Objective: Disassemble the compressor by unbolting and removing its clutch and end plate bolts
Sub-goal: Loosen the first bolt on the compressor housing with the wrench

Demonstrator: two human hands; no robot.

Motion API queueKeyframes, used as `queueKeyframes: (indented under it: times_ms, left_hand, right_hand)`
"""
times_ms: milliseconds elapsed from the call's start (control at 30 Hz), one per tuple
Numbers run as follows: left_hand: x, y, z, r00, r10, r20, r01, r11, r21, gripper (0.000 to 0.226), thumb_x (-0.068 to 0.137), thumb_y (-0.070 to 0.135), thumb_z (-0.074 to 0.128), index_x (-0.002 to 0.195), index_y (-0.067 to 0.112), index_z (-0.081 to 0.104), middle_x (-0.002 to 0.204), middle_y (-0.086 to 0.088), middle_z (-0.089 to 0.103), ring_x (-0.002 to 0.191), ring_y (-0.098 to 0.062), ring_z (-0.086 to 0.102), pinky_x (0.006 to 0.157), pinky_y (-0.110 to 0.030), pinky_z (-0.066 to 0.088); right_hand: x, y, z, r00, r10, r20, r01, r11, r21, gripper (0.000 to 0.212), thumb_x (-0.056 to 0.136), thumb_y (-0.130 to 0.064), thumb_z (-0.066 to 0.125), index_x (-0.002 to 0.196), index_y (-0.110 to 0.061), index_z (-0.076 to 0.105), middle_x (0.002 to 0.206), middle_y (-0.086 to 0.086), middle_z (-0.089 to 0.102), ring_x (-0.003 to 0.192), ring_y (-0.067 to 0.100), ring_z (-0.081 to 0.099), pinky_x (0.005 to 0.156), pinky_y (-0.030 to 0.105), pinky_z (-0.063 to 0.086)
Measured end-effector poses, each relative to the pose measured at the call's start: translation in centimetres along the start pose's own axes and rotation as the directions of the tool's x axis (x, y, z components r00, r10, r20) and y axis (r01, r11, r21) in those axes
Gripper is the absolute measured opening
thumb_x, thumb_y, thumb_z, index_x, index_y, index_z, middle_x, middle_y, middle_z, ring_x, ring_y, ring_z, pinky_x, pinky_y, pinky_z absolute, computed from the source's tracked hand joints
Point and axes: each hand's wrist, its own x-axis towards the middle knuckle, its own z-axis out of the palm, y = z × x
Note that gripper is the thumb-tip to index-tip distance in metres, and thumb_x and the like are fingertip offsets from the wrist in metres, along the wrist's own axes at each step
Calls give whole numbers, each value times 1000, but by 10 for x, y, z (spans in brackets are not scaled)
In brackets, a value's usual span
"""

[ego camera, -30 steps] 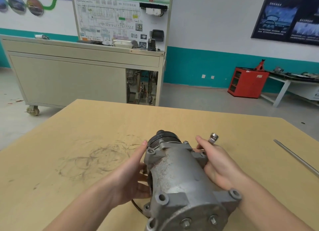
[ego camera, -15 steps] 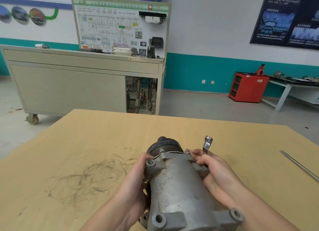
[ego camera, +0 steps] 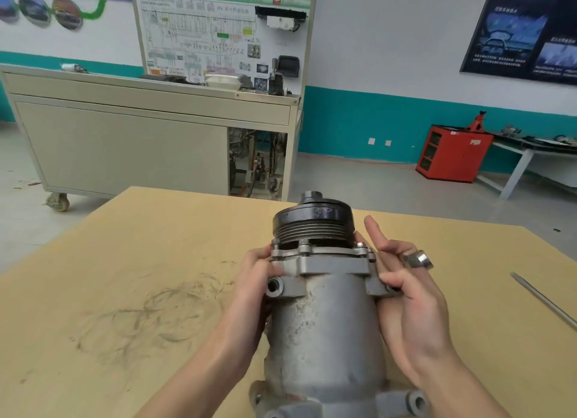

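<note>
Compressor [ego camera: 324,317] sat at centre frame over the near part of the table [ego camera: 125,277]. Long axis ran 6 to 12 o'clock, tilted up at the far end. The black grooved clutch pulley [ego camera: 313,222] pointed to 12, away from the person. The end-plate end was at 6, cut off by the frame edge, so I couldn't tell if it rested on the table. Left hand [ego camera: 253,289] gripped the housing from 9 o'clock, just below the front flange, fingers wrapped round the back and thumb on the mounting ear. Right hand [ego camera: 409,295] was at 3 o'clock, thumb on the opposite ear, index finger straight up beside the pulley, and the other fingers curled round a chrome socket [ego camera: 416,259]. The tabletop was tan board with dark scuff marks [ego camera: 156,311] at 9 and a thin metal rod [ego camera: 543,299] lying at 3. Room beyond: beige wheeled cabinet [ego camera: 125,142] with a wiring-diagram board [ego camera: 218,36] at 11, red cabinet [ego camera: 452,152] and white bench [ego camera: 530,158] at 2, and a dark poster [ego camera: 524,27] at 1. The wall was white with a teal band.
</note>
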Motion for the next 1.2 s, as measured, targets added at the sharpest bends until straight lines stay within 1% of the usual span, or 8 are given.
queueKeyframes:
  times_ms: [200, 433, 567, 667, 800, 933, 1100, 1200]
  left_hand:
    - [-24, -10, 2, 941, 310, 138, -333, 922, 197, 62, 54, 7, 40, 114, 19, 47, 111, 4, 59, 96, 12, 58, 82, -10, 43]
    - [-52, -24, -11, 800, 461, 384, -544, 827, 140, 76, 76, 41, 49, 142, 14, 24, 139, 22, 50, 129, 2, 45, 98, -11, 37]
    - [-41, -27, -29, 805, 470, 362, -554, 814, 175, 74, 77, 36, 40, 147, 25, 19, 150, 22, 38, 140, -3, 33, 110, -21, 32]
    - [-37, -29, -36, 783, 540, 309, -621, 713, 327, 78, 82, 63, 49, 145, 35, 11, 147, 39, 27, 140, 9, 22, 113, -16, 24]
    - [-52, -36, -28, 719, 588, 370, -695, 609, 382, 86, 89, 71, 35, 152, 24, -2, 154, 35, 12, 145, 3, 15, 115, -15, 17]
    - [-63, -39, -23, 651, 646, 399, -756, 502, 420, 80, 96, 64, 28, 150, 11, 0, 158, 28, 5, 146, 3, 7, 113, -11, 13]
    - [-67, -30, -34, 796, 500, 341, -603, 604, 521, 84, 83, 79, 30, 149, 43, -6, 153, 39, 6, 144, 6, 11, 117, -23, 17]
    - [-82, -27, -43, 863, 442, 245, -491, 621, 611, 92, 72, 87, 41, 145, 59, -7, 151, 41, 6, 142, 11, 14, 113, -32, 21]
  right_hand:
    - [-56, 0, 2, 969, -155, -193, 154, 988, -22, 25, 83, -15, 50, 106, -12, 59, 126, 2, 63, 120, 13, 57, 94, 37, 48]
    - [-87, 27, 18, 787, -540, -300, 505, 842, -189, 15, 91, -13, 46, 78, -19, 43, 114, 8, 69, 113, 27, 61, 105, 45, 40]
    - [-76, 37, 29, 768, -594, -238, 542, 802, -253, 13, 89, -24, 49, 81, -15, 42, 120, 6, 65, 113, 23, 61, 94, 26, 47]
    - [-64, 43, 26, 760, -605, -239, 529, 788, -315, 13, 91, -29, 48, 79, -24, 45, 114, 4, 69, 110, 18, 63, 90, 21, 48]
    - [-63, 45, 14, 733, -619, -282, 502, 772, -390, 18, 94, -21, 45, 77, -17, 39, 111, 7, 69, 108, 13, 64, 92, 22, 48]
    - [-70, 46, 4, 721, -641, -262, 491, 740, -460, 19, 95, -15, 41, 77, -14, 37, 98, -19, 71, 100, -5, 63, 82, 10, 46]
    - [-66, 32, 8, 768, -558, -314, 384, 794, -471, 25, 102, -11, 36, 80, -13, 46, 114, 11, 65, 102, 22, 65, 82, 14, 49]
    - [-76, -11, -3, 707, -642, -296, 416, 717, -560, 44, 100, -31, 33, 65, -19, 58, 78, 0, 74, 80, 42, 65, 83, 36, 51]
